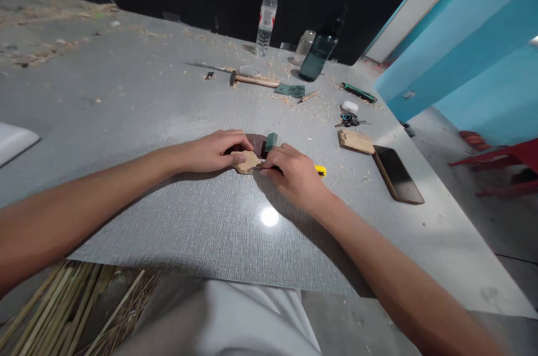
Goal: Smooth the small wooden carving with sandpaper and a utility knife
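Near the middle of the table, my left hand (229,149) presses a small carved piece of pale wood (247,163) with thumb and fingers. My right hand (294,174) is closed at the wood's right end around what looks like a utility knife (320,170). Only its yellow end shows, behind the hand; the grip hides most of the rest. Just beyond the hands lie a dark brown sheet (255,142), perhaps sandpaper, and a small green block (271,140).
Farther back are a hammer (256,81), a green sheet (291,90), a small knife (309,97), a water bottle (266,19) and a dark bottle (320,53). To the right lie a green cutter (359,92), keys (348,119), a wood block (356,142) and a phone (397,174). Shavings are scattered about.
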The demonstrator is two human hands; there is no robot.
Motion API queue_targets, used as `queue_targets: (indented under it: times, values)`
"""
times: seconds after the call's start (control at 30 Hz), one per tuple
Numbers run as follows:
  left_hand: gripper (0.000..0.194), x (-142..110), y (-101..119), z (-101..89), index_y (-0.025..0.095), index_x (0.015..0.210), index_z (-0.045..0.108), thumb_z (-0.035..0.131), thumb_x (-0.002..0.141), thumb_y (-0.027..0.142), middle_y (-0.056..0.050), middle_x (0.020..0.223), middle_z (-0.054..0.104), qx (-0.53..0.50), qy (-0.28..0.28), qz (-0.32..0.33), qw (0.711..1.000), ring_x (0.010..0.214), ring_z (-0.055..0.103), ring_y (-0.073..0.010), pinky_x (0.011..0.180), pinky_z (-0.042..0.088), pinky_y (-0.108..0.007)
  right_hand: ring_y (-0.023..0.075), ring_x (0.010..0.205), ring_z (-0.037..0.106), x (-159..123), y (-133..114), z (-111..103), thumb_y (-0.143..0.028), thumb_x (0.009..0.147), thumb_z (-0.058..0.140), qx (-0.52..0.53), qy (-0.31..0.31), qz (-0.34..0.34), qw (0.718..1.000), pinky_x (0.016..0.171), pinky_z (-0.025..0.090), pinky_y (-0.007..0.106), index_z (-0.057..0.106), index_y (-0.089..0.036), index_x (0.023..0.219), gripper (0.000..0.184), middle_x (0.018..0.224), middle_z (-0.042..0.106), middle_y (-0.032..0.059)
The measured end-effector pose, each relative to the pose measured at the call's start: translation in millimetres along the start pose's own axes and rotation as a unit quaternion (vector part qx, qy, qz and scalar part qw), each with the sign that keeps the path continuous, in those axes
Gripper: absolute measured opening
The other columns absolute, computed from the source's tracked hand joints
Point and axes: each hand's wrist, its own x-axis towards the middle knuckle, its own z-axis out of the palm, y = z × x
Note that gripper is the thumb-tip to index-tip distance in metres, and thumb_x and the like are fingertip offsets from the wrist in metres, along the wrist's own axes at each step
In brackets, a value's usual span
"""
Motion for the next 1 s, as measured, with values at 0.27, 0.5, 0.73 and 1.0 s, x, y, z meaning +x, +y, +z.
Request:
queue_targets:
  times: [0.27,0.5,0.73,1.0]
  values:
    - [0.027,-0.4,-0.2,1.2,0.022,0.122,0.068,0.055,0.106,0.039,-0.008,0.119,0.070,-0.003,0.002,-0.010,1.000,0.111,0.065,-0.0240,0.098,0.047,-0.039,0.0233,0.089,0.061,9.8,1.9,0.3,-0.011,0.090,0.066,0.020,-0.031,0.053,0.998,0.077,0.041,0.036,0.065,-0.022,0.081,0.014,0.088,0.071,0.0052]
    - [0.029,1.7,-1.5,-1.0,0.021,0.120,0.066,0.056,0.103,0.042,-0.009,0.118,0.070,0.021,-0.002,-0.034,0.999,0.107,0.064,-0.0256,0.095,0.047,-0.041,0.0265,0.096,0.062,11.3,-7.4,6.7,-0.009,0.089,0.064,-0.038,-0.055,0.059,0.996,0.077,0.040,0.037,0.065,-0.021,0.084,0.013,0.091,0.071,0.0076]
    - [0.029,0.7,0.2,-1.7,0.022,0.122,0.066,0.055,0.104,0.043,-0.008,0.120,0.069,0.007,-0.005,-0.038,0.999,0.110,0.063,-0.0245,0.097,0.047,-0.040,0.0256,0.094,0.063,7.2,0.1,0.2,-0.011,0.091,0.067,0.017,-0.020,0.049,0.998,0.079,0.043,0.037,0.065,-0.022,0.084,0.013,0.089,0.072,0.0059]
    - [0.027,0.7,-0.2,-0.8,0.024,0.121,0.066,0.056,0.105,0.041,-0.008,0.118,0.070,-0.003,-0.002,-0.034,0.999,0.107,0.064,-0.0239,0.094,0.048,-0.040,0.0240,0.087,0.064,7.1,7.4,-1.1,-0.015,0.090,0.071,0.021,0.005,0.064,0.998,0.073,0.042,0.036,0.064,-0.023,0.081,0.014,0.087,0.073,0.0045]
